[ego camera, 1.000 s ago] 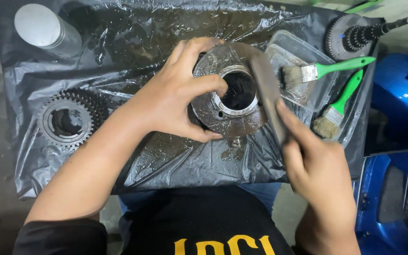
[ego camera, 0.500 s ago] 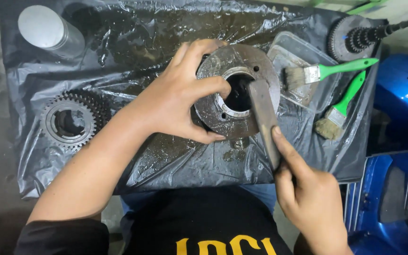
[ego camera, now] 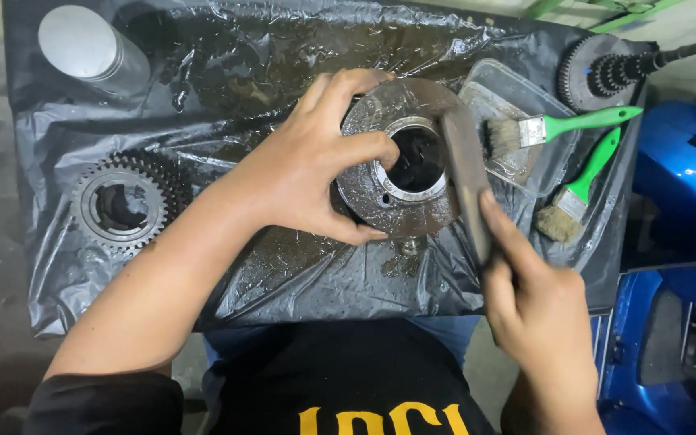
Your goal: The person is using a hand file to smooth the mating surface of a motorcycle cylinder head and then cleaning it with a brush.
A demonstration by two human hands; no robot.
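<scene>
My left hand (ego camera: pixel 308 165) grips a round, greasy metal hub (ego camera: pixel 404 157) with a dark centre bore, thumb hooked into the bore and fingers over its top rim. My right hand (ego camera: pixel 529 294) holds a flat grey metal file (ego camera: pixel 465 173) by its near end, index finger stretched along the blade. The file lies across the right side of the hub's face. Both sit over a black plastic sheet (ego camera: pixel 300 48) wet with oil.
A toothed gear (ego camera: pixel 126 205) lies at the left and a silver cylinder (ego camera: pixel 90 48) at the top left. A clear tray (ego camera: pixel 517 105) holds one green-handled brush (ego camera: pixel 561 125); another brush (ego camera: pixel 582 185) lies beside it. A geared shaft (ego camera: pixel 614 72) sits top right, blue bodywork (ego camera: pixel 678 185) right.
My right hand and the file slid back toward me and then forward along the hub's right face. My left hand keeps its hold on the hub.
</scene>
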